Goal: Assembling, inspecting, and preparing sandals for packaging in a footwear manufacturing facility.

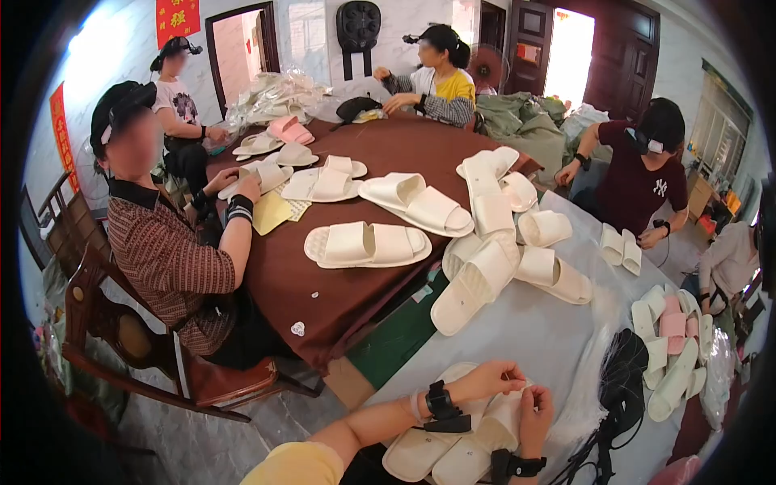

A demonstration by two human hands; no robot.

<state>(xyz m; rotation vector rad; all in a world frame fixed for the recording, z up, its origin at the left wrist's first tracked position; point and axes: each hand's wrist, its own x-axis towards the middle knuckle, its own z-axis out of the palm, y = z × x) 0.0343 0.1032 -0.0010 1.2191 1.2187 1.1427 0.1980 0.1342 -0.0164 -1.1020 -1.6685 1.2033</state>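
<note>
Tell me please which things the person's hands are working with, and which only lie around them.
In hand:
- left hand and right hand, both on a pair of cream slippers

Lying about:
- loose slipper heap
- brown tablecloth
- pink slippers
- black cords

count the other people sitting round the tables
4, plus a sleeve at the right edge: one in a striped brown shirt at left, one in a white t-shirt far left, one in yellow at back, one in maroon at right.

Home workshop: people sorting white slippers (pixel 368 244) around tables (pixel 323 299).
</note>
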